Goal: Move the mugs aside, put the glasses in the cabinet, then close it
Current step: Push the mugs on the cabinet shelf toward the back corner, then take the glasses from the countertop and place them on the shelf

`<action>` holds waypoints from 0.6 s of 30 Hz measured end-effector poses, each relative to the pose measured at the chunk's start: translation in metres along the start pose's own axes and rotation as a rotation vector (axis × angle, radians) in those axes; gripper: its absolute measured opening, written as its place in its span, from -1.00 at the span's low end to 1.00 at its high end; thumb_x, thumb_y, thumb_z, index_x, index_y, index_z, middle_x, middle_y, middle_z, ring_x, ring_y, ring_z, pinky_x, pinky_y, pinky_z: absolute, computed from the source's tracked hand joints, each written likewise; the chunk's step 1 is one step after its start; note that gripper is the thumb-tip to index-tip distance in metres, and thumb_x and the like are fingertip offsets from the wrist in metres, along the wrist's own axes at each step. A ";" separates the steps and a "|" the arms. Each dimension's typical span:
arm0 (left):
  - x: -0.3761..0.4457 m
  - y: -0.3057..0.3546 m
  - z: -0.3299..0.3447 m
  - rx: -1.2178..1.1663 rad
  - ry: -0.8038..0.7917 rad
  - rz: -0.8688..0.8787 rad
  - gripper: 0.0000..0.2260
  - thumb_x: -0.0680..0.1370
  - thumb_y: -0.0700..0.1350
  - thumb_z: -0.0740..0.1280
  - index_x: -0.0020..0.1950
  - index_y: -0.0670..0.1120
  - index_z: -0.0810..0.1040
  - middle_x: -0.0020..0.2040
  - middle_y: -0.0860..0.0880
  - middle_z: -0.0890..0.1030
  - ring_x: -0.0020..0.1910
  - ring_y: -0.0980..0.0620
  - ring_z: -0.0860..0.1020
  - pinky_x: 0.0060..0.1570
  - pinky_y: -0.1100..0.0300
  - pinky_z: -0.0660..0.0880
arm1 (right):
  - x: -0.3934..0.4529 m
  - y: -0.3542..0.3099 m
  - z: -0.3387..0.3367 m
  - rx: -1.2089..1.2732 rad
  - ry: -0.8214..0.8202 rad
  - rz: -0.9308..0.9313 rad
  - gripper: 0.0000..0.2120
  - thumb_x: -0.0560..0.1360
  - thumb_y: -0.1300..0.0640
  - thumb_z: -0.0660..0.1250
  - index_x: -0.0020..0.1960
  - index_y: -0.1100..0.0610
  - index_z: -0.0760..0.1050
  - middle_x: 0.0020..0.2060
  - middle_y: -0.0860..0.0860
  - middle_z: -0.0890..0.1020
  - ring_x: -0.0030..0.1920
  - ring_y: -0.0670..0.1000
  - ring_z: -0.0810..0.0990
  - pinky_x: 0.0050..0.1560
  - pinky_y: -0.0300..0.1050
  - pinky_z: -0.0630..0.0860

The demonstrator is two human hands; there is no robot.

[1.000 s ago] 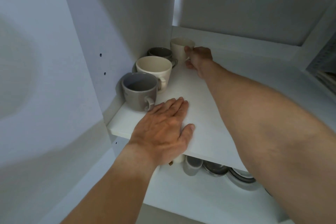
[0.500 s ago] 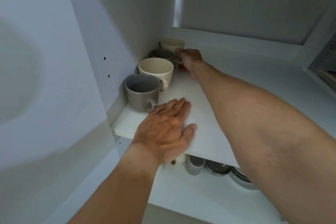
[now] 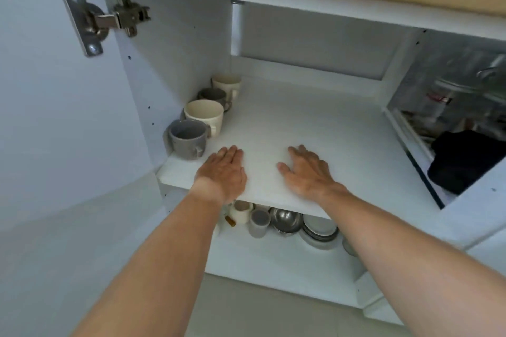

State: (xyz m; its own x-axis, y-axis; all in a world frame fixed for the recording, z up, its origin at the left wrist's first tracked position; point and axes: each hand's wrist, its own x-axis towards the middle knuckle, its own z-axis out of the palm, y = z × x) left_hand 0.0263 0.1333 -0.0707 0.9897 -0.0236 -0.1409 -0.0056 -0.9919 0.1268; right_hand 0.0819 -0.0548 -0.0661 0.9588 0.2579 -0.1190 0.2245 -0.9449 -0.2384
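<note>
- White cabinet shelf point(image 3: 315, 139) mostly bare; door point(image 3: 54, 117) swung open at left, steel hinge point(image 3: 104, 19) showing.
- Four ceramic mugs point(image 3: 202, 115), alternating grey and cream, lined against the left wall.
- Left hand point(image 3: 223, 172) flat, palm down, fingers spread, just beside the front grey mug point(image 3: 187, 138).
- Right hand point(image 3: 308, 172) likewise flat on the shelf, holding nothing.
- Lower shelf: steel bowls point(image 3: 284, 220), stacked plates point(image 3: 319, 230).
</note>
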 end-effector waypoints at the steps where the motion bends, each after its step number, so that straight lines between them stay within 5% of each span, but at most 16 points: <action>1: 0.002 0.004 0.000 0.031 0.010 -0.024 -0.50 0.68 -0.04 -0.09 0.60 -0.15 -0.08 0.62 -0.09 -0.05 0.59 -0.06 -0.04 0.55 0.02 -0.03 | -0.004 0.002 0.003 -0.020 0.013 -0.011 -0.40 0.64 -0.17 -0.01 0.59 0.09 0.07 0.60 0.11 0.09 0.58 0.16 0.07 0.56 0.15 0.04; 5: -0.003 0.014 0.000 0.057 0.080 -0.060 -0.52 0.67 -0.02 -0.06 0.57 -0.16 0.06 0.57 -0.13 0.14 0.54 -0.11 0.11 0.52 -0.01 0.07 | -0.013 -0.001 0.011 -0.065 0.033 -0.010 -0.42 0.64 -0.16 -0.05 0.56 0.12 0.11 0.58 0.13 0.13 0.57 0.17 0.07 0.56 0.17 0.00; 11: -0.056 0.025 -0.020 0.008 -0.025 -0.217 -0.46 0.66 0.05 -0.13 0.61 -0.12 -0.11 0.62 -0.11 -0.11 0.59 -0.08 -0.09 0.55 -0.05 -0.09 | -0.071 -0.023 -0.009 -0.011 -0.007 0.092 -0.41 0.66 -0.10 -0.06 0.60 0.16 0.03 0.61 0.15 0.06 0.61 0.16 -0.02 0.58 0.17 -0.10; 18: -0.150 0.056 -0.119 -0.073 -0.169 -0.212 -0.47 0.66 0.02 -0.08 0.60 -0.13 -0.04 0.62 -0.12 -0.01 0.59 -0.09 0.00 0.54 -0.04 -0.05 | -0.172 -0.060 -0.108 -0.013 -0.197 0.080 -0.41 0.65 -0.10 0.00 0.58 0.18 0.06 0.59 0.18 0.13 0.59 0.17 0.06 0.57 0.18 -0.03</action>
State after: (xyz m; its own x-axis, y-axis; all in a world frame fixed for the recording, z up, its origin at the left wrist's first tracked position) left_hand -0.1054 0.0965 0.0741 0.9298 0.1567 -0.3332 0.2152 -0.9655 0.1465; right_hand -0.0779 -0.0645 0.0733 0.9212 0.2153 -0.3240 0.1526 -0.9662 -0.2080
